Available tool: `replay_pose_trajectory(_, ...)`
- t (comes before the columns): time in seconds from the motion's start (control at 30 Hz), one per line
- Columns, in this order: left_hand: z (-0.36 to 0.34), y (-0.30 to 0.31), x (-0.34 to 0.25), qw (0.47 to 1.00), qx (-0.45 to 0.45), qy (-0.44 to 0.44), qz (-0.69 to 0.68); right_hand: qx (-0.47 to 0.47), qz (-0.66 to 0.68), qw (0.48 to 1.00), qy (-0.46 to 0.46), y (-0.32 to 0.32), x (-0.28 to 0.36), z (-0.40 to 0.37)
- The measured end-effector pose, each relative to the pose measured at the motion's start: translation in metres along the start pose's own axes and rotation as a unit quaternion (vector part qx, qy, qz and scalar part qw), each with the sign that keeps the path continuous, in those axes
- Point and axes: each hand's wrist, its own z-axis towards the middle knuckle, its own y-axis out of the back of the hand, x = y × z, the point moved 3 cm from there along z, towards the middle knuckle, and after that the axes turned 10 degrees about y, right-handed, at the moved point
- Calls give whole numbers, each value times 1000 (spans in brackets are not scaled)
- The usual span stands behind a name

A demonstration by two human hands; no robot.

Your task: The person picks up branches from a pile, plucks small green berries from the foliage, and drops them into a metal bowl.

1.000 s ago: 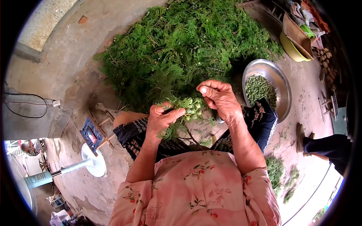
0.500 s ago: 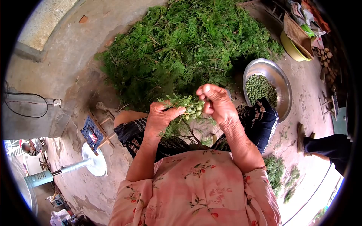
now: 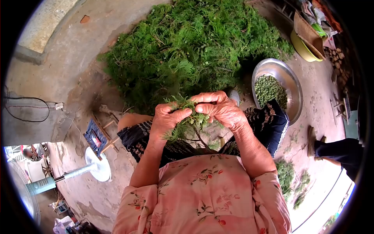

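Observation:
A green leafy branch with small pale green cones point(image 3: 198, 119) is held in front of my chest. My left hand point(image 3: 167, 119) is closed round its leafy part, thumb pointing right. My right hand point(image 3: 220, 110) is closed at the cone cluster, thumb and fingers pinched close to my left thumb; the fingertips partly hide what they grip. Past both hands lies a big heap of green branches point(image 3: 187, 46). A metal basin point(image 3: 295, 89) to the right holds a pile of small green cones point(image 3: 269, 90).
At left are a small wooden stool point(image 3: 96, 136), a standing fan point(image 3: 41, 185) and a black cable point(image 3: 27, 120). A yellow basin point(image 3: 306, 50) with a wicker basket sits upper right. Another person's leg point(image 3: 337, 150) is at right, near loose sprigs point(image 3: 285, 177).
My right hand has moved left and onto the cone cluster, its fingers now reaching near my left thumb. My left hand keeps its grip in nearly the same place.

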Motion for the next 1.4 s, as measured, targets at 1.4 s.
replay_pose_trajectory(1.4,-1,-1,9,993,-82,24,-80,-236,154,955,92,37,-26,2)
